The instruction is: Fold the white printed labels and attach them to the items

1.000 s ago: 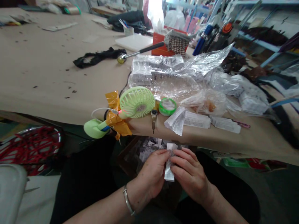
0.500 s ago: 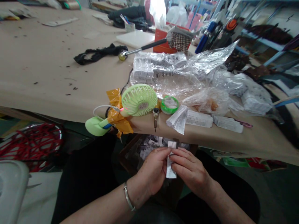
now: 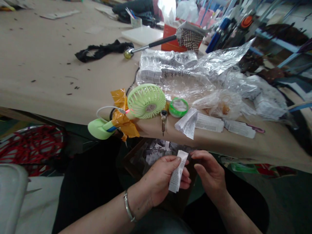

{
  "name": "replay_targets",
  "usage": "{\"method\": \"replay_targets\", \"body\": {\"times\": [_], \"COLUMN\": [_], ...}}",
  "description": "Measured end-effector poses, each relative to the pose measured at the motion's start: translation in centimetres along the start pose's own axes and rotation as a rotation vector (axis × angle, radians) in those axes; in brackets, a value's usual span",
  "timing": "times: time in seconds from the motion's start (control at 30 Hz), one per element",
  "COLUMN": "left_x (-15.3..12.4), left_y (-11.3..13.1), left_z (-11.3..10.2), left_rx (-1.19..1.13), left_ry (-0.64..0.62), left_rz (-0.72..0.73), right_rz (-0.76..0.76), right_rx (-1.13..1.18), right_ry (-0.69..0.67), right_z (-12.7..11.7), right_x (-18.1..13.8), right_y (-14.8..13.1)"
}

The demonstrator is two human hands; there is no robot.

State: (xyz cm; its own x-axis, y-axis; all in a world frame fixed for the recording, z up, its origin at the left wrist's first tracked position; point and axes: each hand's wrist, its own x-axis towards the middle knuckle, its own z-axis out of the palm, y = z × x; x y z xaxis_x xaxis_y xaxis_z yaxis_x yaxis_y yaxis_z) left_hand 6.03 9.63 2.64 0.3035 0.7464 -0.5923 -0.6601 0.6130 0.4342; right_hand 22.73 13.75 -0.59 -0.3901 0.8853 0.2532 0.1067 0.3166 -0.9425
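Between the thumb and fingers of my left hand point(image 3: 165, 177) is a narrow white printed label point(image 3: 177, 175), tilted with its top to the right. My right hand point(image 3: 213, 177) is apart from it, just to the right, with thumb and fingers separated and nothing visible in them. Below the table edge, under my hands, a box of white paper pieces point(image 3: 156, 152) shows in part. On the table edge lie a fan of labels point(image 3: 187, 123), a printed label stack point(image 3: 209, 122) and another stack point(image 3: 240, 128). A soldering iron point(image 3: 163, 125) points over the edge.
A green handheld fan point(image 3: 146, 102) is taped to the table edge with orange tape point(image 3: 120, 120). Beside it sits a round green tin point(image 3: 178, 108). Clear plastic bags point(image 3: 185, 86) cover label bundles behind. A hammer-like tool point(image 3: 151, 45) and black cloth point(image 3: 102, 51) lie further back.
My right hand has let go of the label and moved to the right, its fingers opening. The label stays in my left hand and has turned from upright to tilted.
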Motion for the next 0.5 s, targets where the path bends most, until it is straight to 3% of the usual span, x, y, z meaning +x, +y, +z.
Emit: {"method": "replay_targets", "body": {"times": [0.03, 0.1, 0.17, 0.3, 0.5], "left_x": [-0.2, -0.7, -1.0, -1.4, -1.4], "left_y": [0.0, -0.2, -0.5, -0.8, -0.9], "left_z": [0.0, -0.1, -0.2, -0.6, -0.8], "left_rx": [0.026, 0.062, 0.101, 0.141, 0.180], "left_ry": [-0.034, -0.087, -0.116, -0.148, -0.150], "left_rz": [-0.011, -0.022, -0.044, -0.070, -0.059], "right_rz": [0.173, 0.475, 0.643, 0.634, 0.593], "right_rx": [0.144, 0.440, 0.670, 0.862, 0.850], "right_ry": [-0.029, -0.222, -0.424, -0.499, -0.537], "right_z": [0.1, 0.4, 0.7, 1.3, 1.4], "right_x": [0.2, 0.6, 1.1, 2.1, 2.4], "right_y": [0.3, 0.8, 1.0, 1.0, 0.8]}}
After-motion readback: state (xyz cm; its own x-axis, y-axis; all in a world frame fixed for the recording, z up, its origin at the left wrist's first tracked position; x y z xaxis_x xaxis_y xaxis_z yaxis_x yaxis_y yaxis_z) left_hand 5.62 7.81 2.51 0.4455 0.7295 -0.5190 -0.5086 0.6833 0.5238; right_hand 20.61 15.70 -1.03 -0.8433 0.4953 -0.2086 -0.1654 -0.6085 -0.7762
